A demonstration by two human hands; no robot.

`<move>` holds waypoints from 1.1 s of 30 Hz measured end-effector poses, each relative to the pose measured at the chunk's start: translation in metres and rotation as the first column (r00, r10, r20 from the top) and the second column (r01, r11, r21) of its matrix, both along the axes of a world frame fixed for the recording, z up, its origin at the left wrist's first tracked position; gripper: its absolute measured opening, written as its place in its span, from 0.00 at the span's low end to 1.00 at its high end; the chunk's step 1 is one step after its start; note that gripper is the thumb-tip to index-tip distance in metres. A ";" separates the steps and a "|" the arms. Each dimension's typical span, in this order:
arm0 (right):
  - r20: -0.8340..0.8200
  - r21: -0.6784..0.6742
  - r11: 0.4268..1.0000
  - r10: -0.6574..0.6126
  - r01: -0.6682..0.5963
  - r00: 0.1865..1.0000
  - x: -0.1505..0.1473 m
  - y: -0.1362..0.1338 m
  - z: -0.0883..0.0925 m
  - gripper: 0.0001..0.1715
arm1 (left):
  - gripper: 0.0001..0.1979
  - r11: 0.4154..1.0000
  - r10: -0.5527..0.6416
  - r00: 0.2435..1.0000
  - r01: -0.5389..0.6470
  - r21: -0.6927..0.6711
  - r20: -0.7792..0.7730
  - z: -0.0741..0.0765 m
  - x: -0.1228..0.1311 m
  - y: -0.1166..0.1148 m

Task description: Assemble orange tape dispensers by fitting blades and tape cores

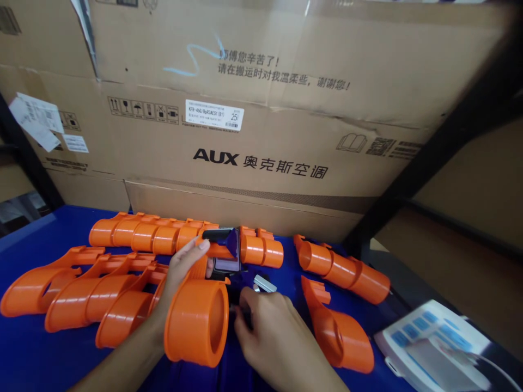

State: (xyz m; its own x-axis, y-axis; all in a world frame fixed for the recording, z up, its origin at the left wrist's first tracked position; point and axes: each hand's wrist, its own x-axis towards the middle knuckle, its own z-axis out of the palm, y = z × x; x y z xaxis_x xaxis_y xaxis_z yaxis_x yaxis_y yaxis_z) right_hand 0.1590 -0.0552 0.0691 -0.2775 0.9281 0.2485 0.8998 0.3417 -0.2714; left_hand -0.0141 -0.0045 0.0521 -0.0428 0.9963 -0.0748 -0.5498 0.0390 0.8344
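Observation:
My left hand (186, 267) is closed around the upper part of an orange plastic piece (194, 321) with a wide ring at its lower end. A dark blue part with a black end (223, 238) shows at its top, by my left thumb. Just right of the ring, my right hand (272, 326) is closed with its fingertips pinched together on something dark that I cannot make out. A small silvery block (265, 283) lies beyond my right knuckles. Behind the orange piece is a phone-like object (227, 263), partly hidden.
Rows of orange ringed pieces (143, 234) stand on the blue table (24, 348) at left and centre. More orange pieces (343, 267) are at right. A white device with blue keys (433, 337) sits far right. Cardboard (261, 136) stands behind, beside a black frame post (425, 163).

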 end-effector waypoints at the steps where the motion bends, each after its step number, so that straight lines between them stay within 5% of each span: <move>1: -0.021 0.011 1.000 -0.001 0.001 1.000 0.001 0.001 0.001 0.09 | 0.15 1.000 0.016 1.000 -0.016 0.004 0.004 0.003 0.000 -0.001; 10: -0.332 0.222 0.975 0.063 0.013 0.941 0.021 0.017 0.018 0.11 | 0.17 0.984 0.006 0.989 0.020 0.177 -0.149 0.006 0.009 0.000; 13: -0.335 0.319 0.947 0.142 -0.030 0.931 0.020 0.019 0.016 0.20 | 0.23 0.979 -0.010 0.985 0.045 0.198 -0.175 0.002 0.015 -0.004; 23: -0.236 0.522 0.852 0.197 -0.046 0.952 0.015 0.022 0.000 0.16 | 0.21 0.946 -0.235 0.957 0.266 0.185 -0.173 -0.004 0.023 -0.003; 33: -0.251 0.522 0.848 0.258 -0.093 0.933 0.011 0.028 -0.008 0.12 | 0.17 0.932 -0.190 0.954 0.249 0.264 -0.232 0.001 0.018 -0.006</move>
